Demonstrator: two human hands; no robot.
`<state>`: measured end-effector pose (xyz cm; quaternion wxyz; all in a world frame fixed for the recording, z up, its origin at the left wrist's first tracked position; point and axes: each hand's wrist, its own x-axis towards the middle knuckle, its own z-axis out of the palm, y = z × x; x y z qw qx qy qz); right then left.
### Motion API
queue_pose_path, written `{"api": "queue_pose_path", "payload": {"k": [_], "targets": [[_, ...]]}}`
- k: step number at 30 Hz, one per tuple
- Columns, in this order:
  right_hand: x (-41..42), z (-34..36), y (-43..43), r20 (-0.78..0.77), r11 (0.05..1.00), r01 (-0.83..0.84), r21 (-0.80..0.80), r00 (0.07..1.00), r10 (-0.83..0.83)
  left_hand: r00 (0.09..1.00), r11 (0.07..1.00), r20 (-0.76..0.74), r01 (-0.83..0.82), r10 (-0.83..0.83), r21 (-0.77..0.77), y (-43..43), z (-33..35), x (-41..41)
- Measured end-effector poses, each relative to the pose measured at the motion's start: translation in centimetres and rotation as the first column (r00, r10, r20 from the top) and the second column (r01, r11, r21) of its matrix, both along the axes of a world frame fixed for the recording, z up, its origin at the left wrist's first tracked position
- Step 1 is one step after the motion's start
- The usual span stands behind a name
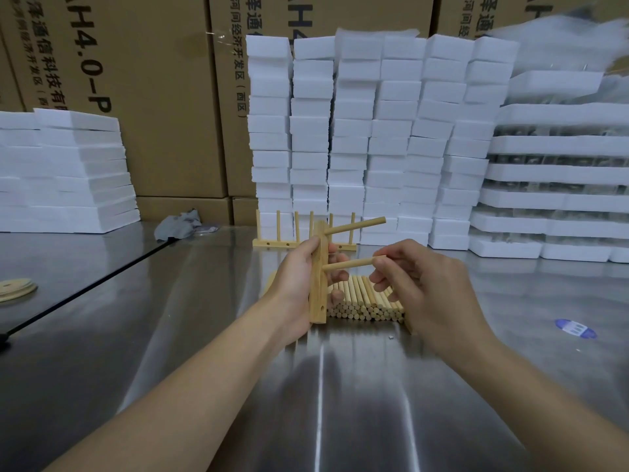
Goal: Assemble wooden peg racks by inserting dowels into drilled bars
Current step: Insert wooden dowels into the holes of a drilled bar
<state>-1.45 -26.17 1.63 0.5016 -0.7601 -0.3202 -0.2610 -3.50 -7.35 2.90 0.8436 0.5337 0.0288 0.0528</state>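
The drilled bar (318,296) is held upright by the left hand (297,282), fingers curled around its middle. Right of that grip, a dowel (350,263) (its other end in the bar) is pinched at its tip by the right hand (429,291). Above it a second dowel (355,225) is seated; loose dowels (364,301) are piled below.

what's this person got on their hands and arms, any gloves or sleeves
The left arm and right arm are bare as far as the frame shows, no sleeves. The left hand and right hand have no gloves; no ring, watch or band is visible.
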Motion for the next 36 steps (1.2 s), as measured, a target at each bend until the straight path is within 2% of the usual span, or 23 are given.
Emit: {"api": "queue_pose_path", "payload": {"k": [5,10,12,18,21,23,27,30,36], "targets": [[0.0,0.5,-0.6,0.054,0.988,0.058,-0.143,0.997,-0.05,1.0,1.0,0.005,0.002,-0.002,0.012,-0.4,0.2,-0.3],[-0.2,0.1,-0.4,0.117,0.891,0.167,-0.423,0.985,-0.129,0.999,0.984,0.038,-0.027,0.021,0.178,-1.4,0.5,-0.6],[-0.4,0.1,0.0,0.11,0.881,0.177,-0.439,0.984,-0.143,0.998,0.978,0.061,-0.028,0.015,0.207,-1.9,0.4,-0.8],[-0.9,0.6,0.4,0.032,0.954,0.09,-0.285,0.996,-0.084,0.99,0.97,0.134,-0.067,0.036,0.234,-2.9,-0.1,-0.8],[-0.5,0.4,0.4,-0.108,0.966,0.06,-0.25,0.99,-0.09,0.983,0.956,0.175,-0.1,0.053,0.276,-3.0,-0.5,-0.7],[-0.4,0.4,0.5,-0.265,0.984,0.019,-0.178,0.962,-0.067,0.978,0.944,0.2,-0.115,0.054,0.308,-3.0,-0.7,-0.6],[-0.7,0.8,0.5,-0.514,0.998,-0.062,-0.019,0.856,0.044,0.964,0.92,0.265,-0.137,0.038,0.367,-3.0,-0.8,-0.7],[-1.1,1.1,0.5,-0.678,0.988,-0.118,0.1,0.718,0.155,0.947,0.897,0.321,-0.146,0.005,0.417,-3.1,-0.8,-0.9],[-1.2,2.1,0.3,-0.811,0.945,-0.182,0.273,0.485,0.328,0.913,0.854,0.409,-0.216,0.005,0.474,-3.2,-0.8,-0.9]]}}
